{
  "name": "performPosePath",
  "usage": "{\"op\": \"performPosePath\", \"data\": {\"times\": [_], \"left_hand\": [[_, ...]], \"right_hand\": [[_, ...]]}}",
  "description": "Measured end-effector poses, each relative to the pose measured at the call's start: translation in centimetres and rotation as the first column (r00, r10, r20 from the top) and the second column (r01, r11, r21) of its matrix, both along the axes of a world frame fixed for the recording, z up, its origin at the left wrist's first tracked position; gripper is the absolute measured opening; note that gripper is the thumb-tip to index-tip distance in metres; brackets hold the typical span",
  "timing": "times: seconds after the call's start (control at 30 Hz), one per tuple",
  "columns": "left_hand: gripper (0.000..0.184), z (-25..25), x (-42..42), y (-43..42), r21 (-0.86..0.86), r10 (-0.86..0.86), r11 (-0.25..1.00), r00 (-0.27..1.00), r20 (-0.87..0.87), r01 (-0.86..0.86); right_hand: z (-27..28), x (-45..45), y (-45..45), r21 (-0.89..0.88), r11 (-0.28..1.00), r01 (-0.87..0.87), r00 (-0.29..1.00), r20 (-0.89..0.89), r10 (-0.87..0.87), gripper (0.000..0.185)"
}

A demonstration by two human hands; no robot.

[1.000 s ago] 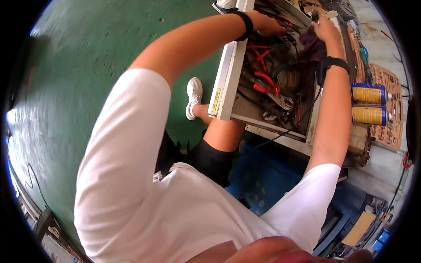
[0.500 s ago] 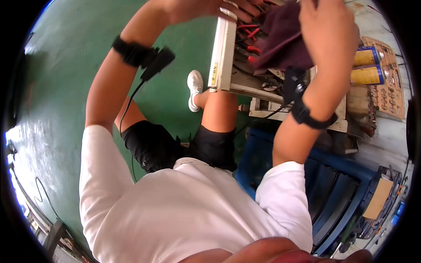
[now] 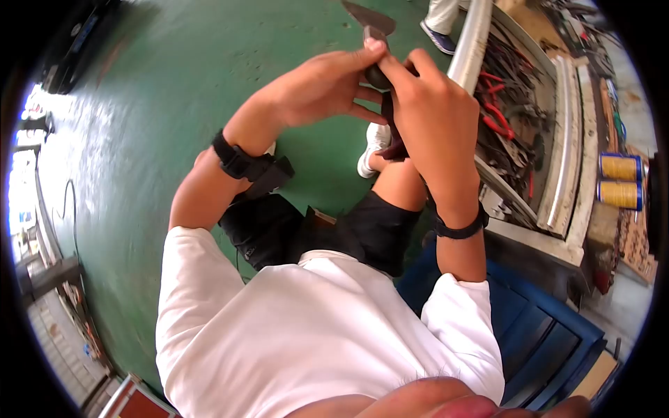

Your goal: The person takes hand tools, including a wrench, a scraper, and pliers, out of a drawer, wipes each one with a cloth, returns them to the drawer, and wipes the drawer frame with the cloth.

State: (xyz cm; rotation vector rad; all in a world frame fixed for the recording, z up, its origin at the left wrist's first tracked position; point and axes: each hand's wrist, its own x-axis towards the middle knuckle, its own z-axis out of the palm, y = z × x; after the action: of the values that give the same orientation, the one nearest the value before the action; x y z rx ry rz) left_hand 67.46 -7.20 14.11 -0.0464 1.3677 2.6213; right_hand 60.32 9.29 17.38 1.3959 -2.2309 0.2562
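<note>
A scraper (image 3: 371,19) with a flared metal blade and a dark handle is held up over the green floor, blade pointing away from me. My left hand (image 3: 317,87) grips it near the base of the blade with thumb and fingertips, the other fingers spread. Close against it, my right hand (image 3: 437,115) is closed around a dark maroon cloth (image 3: 396,148) at the handle end. The cloth hangs below the fingers, mostly hidden by the right hand. How far it wraps the handle I cannot tell.
To the right, an open drawer (image 3: 554,167) holds red-handled pliers (image 3: 496,120) and several other tools. Two yellow-and-blue cans (image 3: 620,180) lie beyond it. A blue chair (image 3: 533,320) stands at lower right. Another person's shoe (image 3: 437,38) is near the drawer's far end.
Both hands have moved from the drawer to over the floor in front of me. The cloth has come along in my right hand, and a scraper now shows between the hands.
</note>
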Motion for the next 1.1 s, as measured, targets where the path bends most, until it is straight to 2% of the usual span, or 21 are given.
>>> {"op": "performPosePath", "data": {"times": [0.17, 0.23, 0.27, 0.3, 0.37, 0.4, 0.47, 0.5, 0.57, 0.6, 0.63, 0.7, 0.73, 0.77, 0.83, 0.87, 0.93, 0.97, 1.0, 1.07, 1.1], "left_hand": [[0.06, -4.1, 3.5, -1.8, -0.047, 0.076, 0.996, 0.996, 0.035, -0.074], [0.062, -5.5, 4.4, -2.7, 0.137, 0.101, 0.983, 0.98, 0.172, -0.126], [0.06, -6.0, 4.7, -3.5, 0.286, 0.037, 0.953, 0.974, 0.223, -0.102], [0.06, -6.5, 5.0, -3.6, 0.293, 0.048, 0.949, 0.972, 0.229, -0.115], [0.052, -7.6, 4.9, -3.1, 0.137, 0.194, 0.952, 0.886, 0.422, -0.273], [0.052, -8.7, 4.7, -3.5, 0.149, 0.197, 0.948, 0.884, 0.424, -0.282], [0.045, -12.3, 3.9, -4.9, -0.032, 0.303, 0.945, 0.83, 0.468, -0.327], [0.045, -13.7, 3.7, -5.5, -0.02, 0.305, 0.942, 0.828, 0.471, -0.335], [0.04, -16.4, 3.0, -7.4, -0.198, 0.676, 0.736, 0.695, 0.243, -0.647], [0.037, -18.9, 2.9, -9.3, -0.353, 0.738, 0.656, 0.666, 0.113, -0.667], [0.037, -20.1, 3.4, -10.3, -0.345, 0.748, 0.647, 0.654, 0.113, -0.68], [0.036, -21.0, 4.1, -11.8, -0.518, 0.767, 0.543, 0.641, -0.014, -0.661], [0.035, -21.2, 4.6, -11.9, -0.467, 0.74, 0.619, 0.668, 0.077, -0.631], [0.035, -21.6, 4.9, -11.4, -0.469, 0.745, 0.616, 0.662, 0.086, -0.633], [0.034, -22.4, 5.0, -10.7, -0.48, 0.769, 0.59, 0.633, 0.089, -0.649], [0.034, -22.7, 5.1, -10.7, -0.484, 0.772, 0.589, 0.627, 0.102, -0.647], [0.029, -22.5, 5.0, -10.5, -0.484, 0.668, 0.663, 0.743, 0.038, -0.572], [0.029, -22.3, 4.8, -10.4, -0.484, 0.667, 0.666, 0.743, 0.046, -0.568], [0.026, -22.1, 4.6, -10.3, -0.475, 0.619, 0.714, 0.781, 0.085, -0.514], [0.02, -20.2, 4.2, -9.5, -0.484, 0.58, 0.749, 0.801, 0.15, -0.452], [0.02, -19.9, 4.0, -9.3, -0.482, 0.575, 0.753, 0.804, 0.152, -0.448]], "right_hand": [[-4.2, 1.5, -2.3, 0.013, 0.989, -0.15, 0.984, 0.1, 0.148, 0.04], [-5.4, 2.2, -3.1, 0.013, 0.974, -0.224, 0.967, 0.13, 0.221, 0.044], [-6.2, 2.6, -3.6, 0.022, 0.973, -0.229, 0.963, 0.153, 0.223, 0.048], [-6.9, 2.9, -4.1, 0.028, 0.97, -0.241, 0.959, 0.16, 0.234, 0.048], [-8.0, 3.4, -4.8, 0.12, 0.952, -0.282, 0.951, 0.165, 0.261, 0.049], [-8.7, 3.2, -5.2, 0.132, 0.948, -0.291, 0.949, 0.168, 0.268, 0.049], [-10.6, 2.1, -6.2, 0.198, 0.923, -0.329, 0.897, 0.372, 0.239, 0.052], [-11.8, 1.7, -6.7, 0.21, 0.918, -0.337, 0.895, 0.374, 0.243, 0.052], [-14.6, 0.4, -7.9, -0.049, 0.985, -0.163, 0.686, 0.713, 0.149, 0.063], [-16.7, -1.1, -8.2, 0.053, 0.994, -0.094, 0.636, 0.771, 0.019, 0.091], [-18.7, -2.2, -8.2, 0.059, 0.992, -0.109, 0.64, 0.768, 0.025, 0.091], [-21.0, -3.3, -8.8, 0.249, 0.942, -0.224, 0.631, 0.774, -0.054, 0.103], [-21.1, -3.3, -8.9, 0.263, 0.935, -0.239, 0.604, 0.794, -0.07, 0.092], [-21.4, -3.5, -9.4, 0.266, 0.931, -0.248, 0.598, 0.798, -0.069, 0.092], [-22.0, -4.1, -11.0, -0.039, 0.996, -0.074, 0.446, 0.893, 0.068, 0.065], [-22.1, -4.6, -11.8, -0.235, 0.972, -0.014, 0.44, 0.871, 0.217, 0.05], [-22.1, -5.7, -13.4, -0.482, 0.875, 0.053, 0.378, 0.82, 0.429, 0.041], [-21.4, -6.2, -14.1, -0.582, 0.808, 0.09, 0.338, 0.781, 0.525, 0.036], [-20.5, -6.1, -14.6, -0.579, 0.81, 0.098, 0.337, 0.785, 0.52, 0.036], [-19.0, -5.0, -15.7, -0.72, 0.686, 0.103, 0.029, 0.692, 0.722, 0.036], [-18.9, -4.1, -16.1, -0.718, 0.688, 0.107, 0.033, 0.694, 0.72, 0.036]]}}
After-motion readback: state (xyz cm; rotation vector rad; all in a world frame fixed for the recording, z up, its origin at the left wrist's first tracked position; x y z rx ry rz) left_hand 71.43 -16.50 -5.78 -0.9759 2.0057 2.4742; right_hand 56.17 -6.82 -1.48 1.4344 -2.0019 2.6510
